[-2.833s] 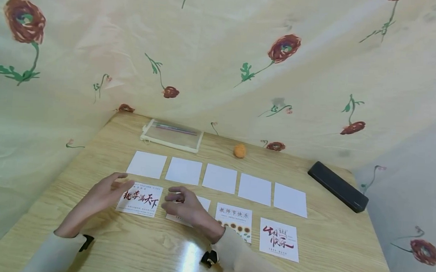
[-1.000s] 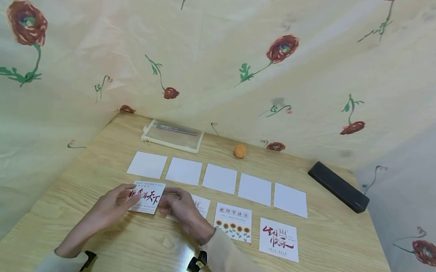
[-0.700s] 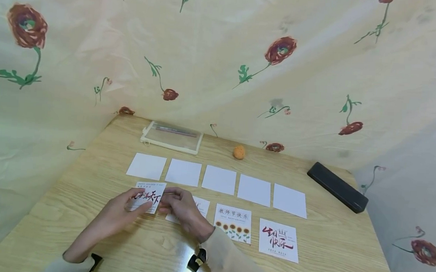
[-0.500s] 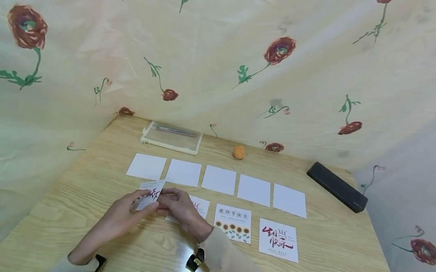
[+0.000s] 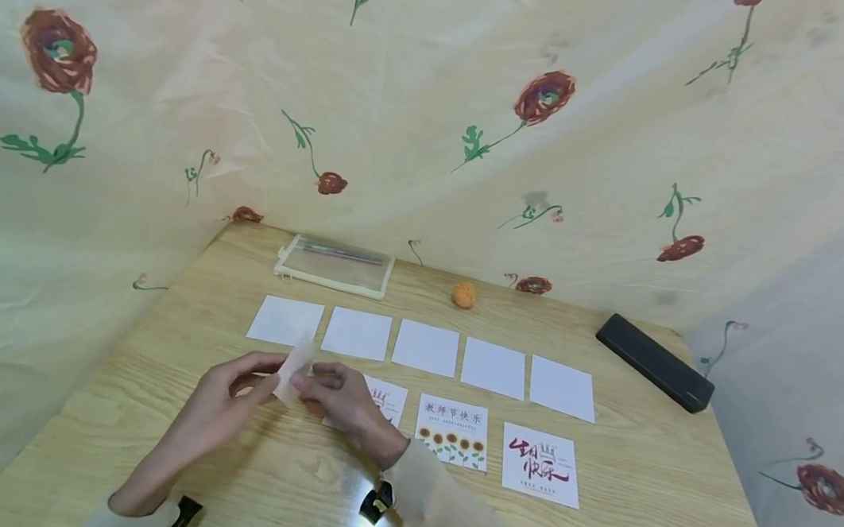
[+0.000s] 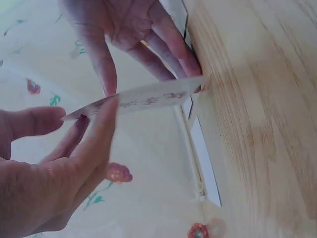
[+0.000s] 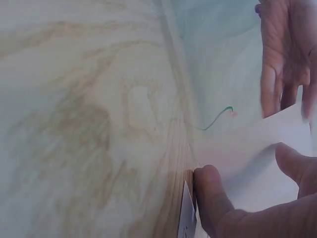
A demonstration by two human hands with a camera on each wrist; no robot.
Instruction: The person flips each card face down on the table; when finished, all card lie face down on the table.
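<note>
A floral cloth (image 5: pixel 414 136) hangs behind and beside the tabletop (image 5: pixel 647 474). Over its left part are my hands, both clamped on one card (image 5: pixel 294 367): my left hand (image 5: pixel 222 396) pinches one end, and my right hand (image 5: pixel 350 403) holds it too, its thumb against the blank side. The card is tilted in the air, above the tabletop. The pouch (image 5: pixel 342 275) lies at the back, the black case (image 5: pixel 653 363) slantwise at the far right. Five blank cards (image 5: pixel 425 347) make a row across the middle; my raised card covers a corner of the leftmost. Three printed cards (image 5: pixel 540 465) lie nearer me, and my right hand hides part of the leftmost. The orange ball (image 5: pixel 464 295) sits right of the pouch.
</note>
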